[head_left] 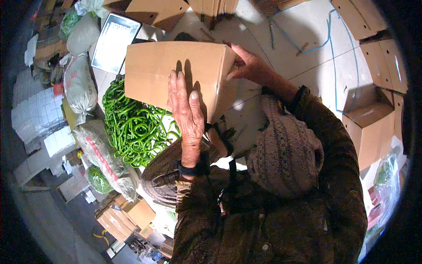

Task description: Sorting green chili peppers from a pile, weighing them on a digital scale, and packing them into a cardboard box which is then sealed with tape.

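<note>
A closed cardboard box (151, 72) stands in front of me, tilted a little, its broad plain side facing me. My left hand (187, 103) lies flat against that side, fingers stretched out and pointing away from me. At the box's right end my right hand (250, 65) grips the edge, its thumb nearer me and its fingers at the far corner, partly hidden. Just left of my left wrist, a heap of long green peppers (132, 127) spreads out, partly covered by the box.
A bright white flat panel (115, 43) leans behind the box at left. Filled woven sacks (80, 83) line the left side. More cardboard boxes (371, 127) stand at the right, with blue strap (330, 31) loose on the tiled floor (303, 66). Flattened cartons (211, 11) lie at the far side.
</note>
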Available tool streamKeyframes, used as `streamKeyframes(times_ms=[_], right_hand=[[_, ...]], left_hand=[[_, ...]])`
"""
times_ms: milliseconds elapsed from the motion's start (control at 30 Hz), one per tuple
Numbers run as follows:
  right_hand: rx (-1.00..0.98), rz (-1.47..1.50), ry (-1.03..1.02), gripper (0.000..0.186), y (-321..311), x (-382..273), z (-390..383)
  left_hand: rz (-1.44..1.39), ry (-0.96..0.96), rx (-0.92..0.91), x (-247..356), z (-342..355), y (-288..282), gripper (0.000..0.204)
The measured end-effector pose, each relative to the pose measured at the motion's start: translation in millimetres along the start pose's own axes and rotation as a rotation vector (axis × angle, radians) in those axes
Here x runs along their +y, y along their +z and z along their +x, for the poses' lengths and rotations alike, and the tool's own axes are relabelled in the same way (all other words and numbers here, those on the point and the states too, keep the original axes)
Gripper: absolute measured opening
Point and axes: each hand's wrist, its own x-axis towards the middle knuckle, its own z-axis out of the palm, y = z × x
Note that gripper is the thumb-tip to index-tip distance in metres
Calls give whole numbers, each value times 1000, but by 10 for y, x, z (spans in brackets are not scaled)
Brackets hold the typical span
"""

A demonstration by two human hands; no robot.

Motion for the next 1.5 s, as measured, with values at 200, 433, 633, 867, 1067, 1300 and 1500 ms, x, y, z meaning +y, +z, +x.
streamKeyframes(times_ms=[200,433,633,867,1067,1300,1500], right_hand=[[-40,45,-113,88,-43,37,196],[-23,-87,48,71,-238,-77,67],[-165,-762,85,81,-976,1145,-1081],[-348,-1096,705,85,-853,1130,-2101],[45,-679,842,48,-880,810,-1872],[283,177,135,67,-1205,-380,-1416],[215,-67,84,71,-879,-1216,-1126]], left_hand=[[201,76,-84,-11,80,62,44],[106,24,36,11,66,142,43],[99,14,-6,62,110,141,43],[-88,-28,102,293,22,92,36],[-122,-40,157,430,-117,-317,30],[-912,-431,-188,778,127,-340,42],[-1118,-515,-438,980,511,-230,61]])
